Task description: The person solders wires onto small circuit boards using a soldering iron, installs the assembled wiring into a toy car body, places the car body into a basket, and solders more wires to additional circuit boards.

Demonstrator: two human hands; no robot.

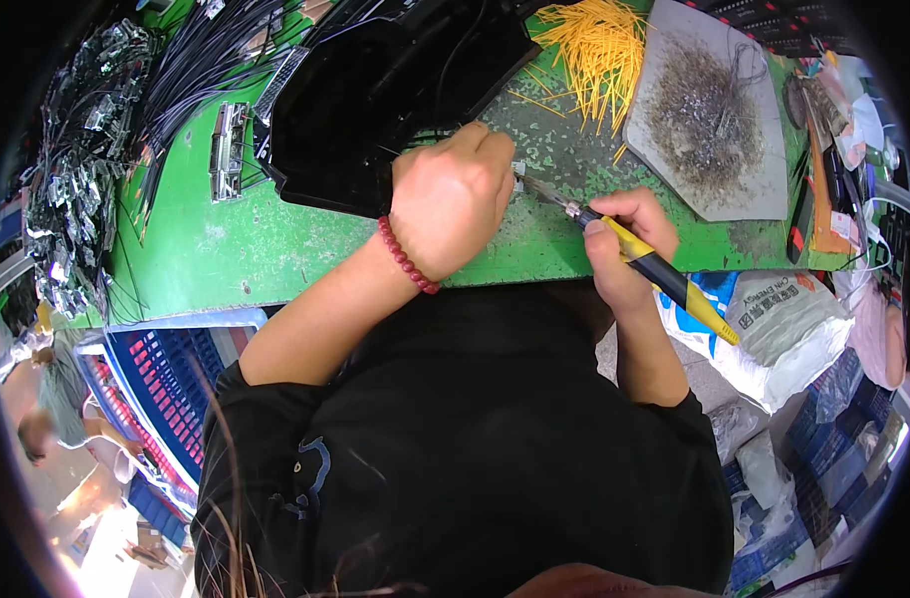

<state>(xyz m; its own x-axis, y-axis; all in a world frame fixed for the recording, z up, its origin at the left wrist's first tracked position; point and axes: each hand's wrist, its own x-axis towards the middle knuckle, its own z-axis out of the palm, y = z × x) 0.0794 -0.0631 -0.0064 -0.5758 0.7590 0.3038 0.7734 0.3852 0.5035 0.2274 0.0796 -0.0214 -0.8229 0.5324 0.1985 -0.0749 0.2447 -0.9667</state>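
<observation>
My right hand (629, 244) grips a yellow-and-black soldering iron (664, 274) like a pen, its metal tip angled up and left. Close to that tip my left hand (452, 189) is closed, back of the hand up, fingers curled down. A tiny pale piece (518, 171) shows at the edge of its fingers, but what they hold is mostly hidden. Under and beyond this hand lies a large glossy black plastic housing (365, 110), with thin black wires inside. The iron's tip is near the pale piece; whether they touch I cannot tell.
Thin yellow wires (599, 55) lie in a pile beyond my right hand. Beside them is a grey board (759, 184) covered with dark debris. On the green table (275, 244) stand a metal-framed part (226, 149), black cables (201, 70) and heaped metal parts (71, 199). Blue crates (166, 364) stand below left.
</observation>
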